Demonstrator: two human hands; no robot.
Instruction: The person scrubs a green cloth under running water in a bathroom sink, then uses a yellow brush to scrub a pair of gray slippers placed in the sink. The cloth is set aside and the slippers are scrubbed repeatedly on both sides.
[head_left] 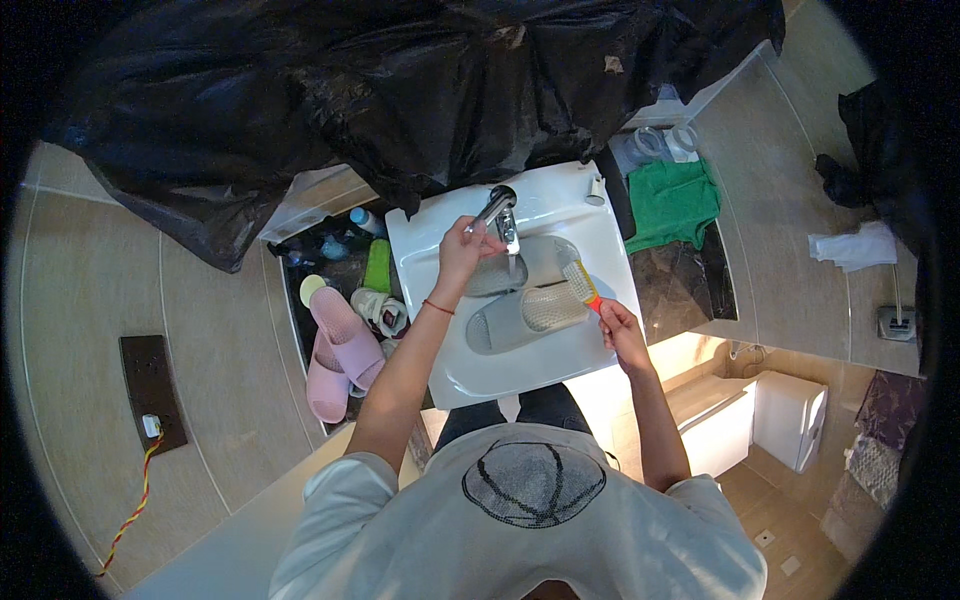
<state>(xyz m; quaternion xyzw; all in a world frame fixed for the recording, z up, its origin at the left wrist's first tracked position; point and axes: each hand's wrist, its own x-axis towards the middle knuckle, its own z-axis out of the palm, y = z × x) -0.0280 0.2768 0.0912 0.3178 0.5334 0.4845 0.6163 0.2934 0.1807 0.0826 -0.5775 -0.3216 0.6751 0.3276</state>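
Note:
Two grey slippers lie in the white washbasin. The nearer slipper shows its dimpled insole, and the farther slipper lies under the tap, partly hidden by my left hand. Water runs from the chrome tap onto the farther one. My left hand is at the tap's lever, its fingers closed round it. My right hand grips the red handle of a scrub brush, whose yellow-rimmed head with pale bristles is over the basin beside the slippers.
Pink slippers, a white shoe and a green packet crowd the counter left of the basin. A green cloth lies on the right counter. Black plastic sheeting hangs behind the tap. A cabinet stands lower right.

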